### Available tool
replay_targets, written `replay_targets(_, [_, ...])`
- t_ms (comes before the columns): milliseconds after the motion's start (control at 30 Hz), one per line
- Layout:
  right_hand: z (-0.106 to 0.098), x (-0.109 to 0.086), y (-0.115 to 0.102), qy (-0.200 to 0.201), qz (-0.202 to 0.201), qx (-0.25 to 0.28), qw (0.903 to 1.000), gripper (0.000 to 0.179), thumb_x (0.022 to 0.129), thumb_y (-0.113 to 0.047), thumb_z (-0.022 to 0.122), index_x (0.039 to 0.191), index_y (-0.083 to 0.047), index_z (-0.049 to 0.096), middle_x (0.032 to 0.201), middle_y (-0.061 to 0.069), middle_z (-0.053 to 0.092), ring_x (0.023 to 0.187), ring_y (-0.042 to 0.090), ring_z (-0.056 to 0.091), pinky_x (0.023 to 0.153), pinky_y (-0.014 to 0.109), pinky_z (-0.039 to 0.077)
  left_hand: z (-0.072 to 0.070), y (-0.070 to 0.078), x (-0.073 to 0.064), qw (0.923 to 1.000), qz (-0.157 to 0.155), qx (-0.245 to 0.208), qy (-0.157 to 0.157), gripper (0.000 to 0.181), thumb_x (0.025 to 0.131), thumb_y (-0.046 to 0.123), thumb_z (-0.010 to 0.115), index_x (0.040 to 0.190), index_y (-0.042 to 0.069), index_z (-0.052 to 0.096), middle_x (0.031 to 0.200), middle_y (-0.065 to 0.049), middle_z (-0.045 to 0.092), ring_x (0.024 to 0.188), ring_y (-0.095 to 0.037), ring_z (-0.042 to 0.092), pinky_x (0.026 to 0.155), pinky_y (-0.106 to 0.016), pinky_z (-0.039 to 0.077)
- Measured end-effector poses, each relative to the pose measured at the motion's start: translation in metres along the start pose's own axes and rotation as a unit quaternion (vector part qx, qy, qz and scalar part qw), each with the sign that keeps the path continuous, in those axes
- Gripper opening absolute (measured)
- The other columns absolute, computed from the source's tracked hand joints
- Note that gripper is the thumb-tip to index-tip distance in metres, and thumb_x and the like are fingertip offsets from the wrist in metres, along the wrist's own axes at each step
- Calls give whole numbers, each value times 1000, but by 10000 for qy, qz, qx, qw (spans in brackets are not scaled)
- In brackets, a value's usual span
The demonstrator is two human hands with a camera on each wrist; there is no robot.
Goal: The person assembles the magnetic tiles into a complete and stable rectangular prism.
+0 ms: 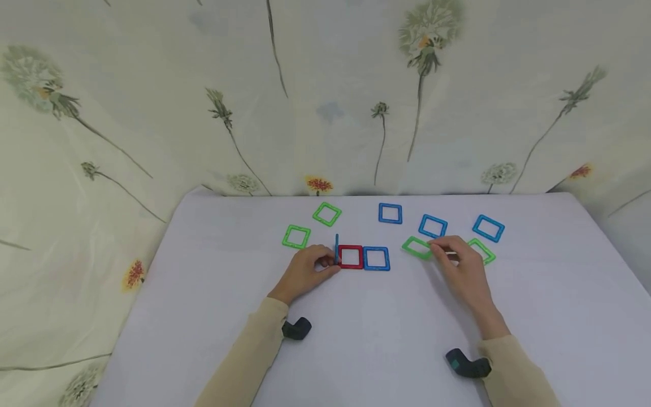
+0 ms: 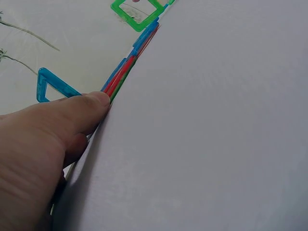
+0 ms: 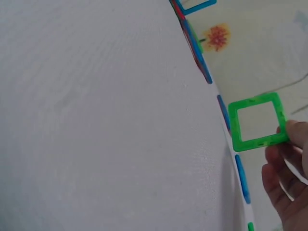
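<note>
My left hand [image 1: 307, 272] holds a blue square magnetic tile [image 1: 337, 246] upright, seen edge-on in the head view; in the left wrist view the thumb [image 2: 96, 101] lies by this tile. Right beside it, a red square tile [image 1: 351, 247] lies flat on the table, edge to edge with a flat blue square tile [image 1: 376, 268]. Off the table to the right, a green square tile [image 1: 414, 253] is pinched at one corner by my right hand [image 1: 465, 277]; the right wrist view shows the same green tile [image 3: 234, 127] tilted up.
Toward the back lie loose open-framed tiles: green ones [image 1: 296, 246] at left, blue ones [image 1: 390, 222] at middle and right. Another green tile [image 1: 488, 259] is partly behind my right hand. A floral cloth [image 1: 330, 141] hangs behind the white table [image 1: 376, 339].
</note>
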State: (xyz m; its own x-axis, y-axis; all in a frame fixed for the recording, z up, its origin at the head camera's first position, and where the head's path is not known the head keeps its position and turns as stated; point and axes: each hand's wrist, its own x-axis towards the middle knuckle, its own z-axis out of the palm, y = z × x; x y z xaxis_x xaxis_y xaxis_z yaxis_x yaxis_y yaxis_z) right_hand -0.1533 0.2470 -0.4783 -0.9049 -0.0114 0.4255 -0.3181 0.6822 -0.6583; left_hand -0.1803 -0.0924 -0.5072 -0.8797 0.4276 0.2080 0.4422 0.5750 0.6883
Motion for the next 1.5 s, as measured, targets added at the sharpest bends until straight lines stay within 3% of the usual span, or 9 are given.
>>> replay_targets(500, [5,7,-4,-188,230,60,9995,15,93,-21,59,104,-14,68,101,2,65,89,-10,51,74,3,40,1,0,0,9999,127,28,45,16,83,27,73,96,20,66,85,10,61,79,-4,52,72,-19,47])
replay_targets(1500, [10,24,-22,-433,-79,-2,9990,16,93,-22,60,106,-15,66,100,-1,64,89,-7,51,77,4,40,2,-1,0,9998,163,54,90,17,83,26,73,98,20,67,85,10,61,79,-3,51,72,-19,47])
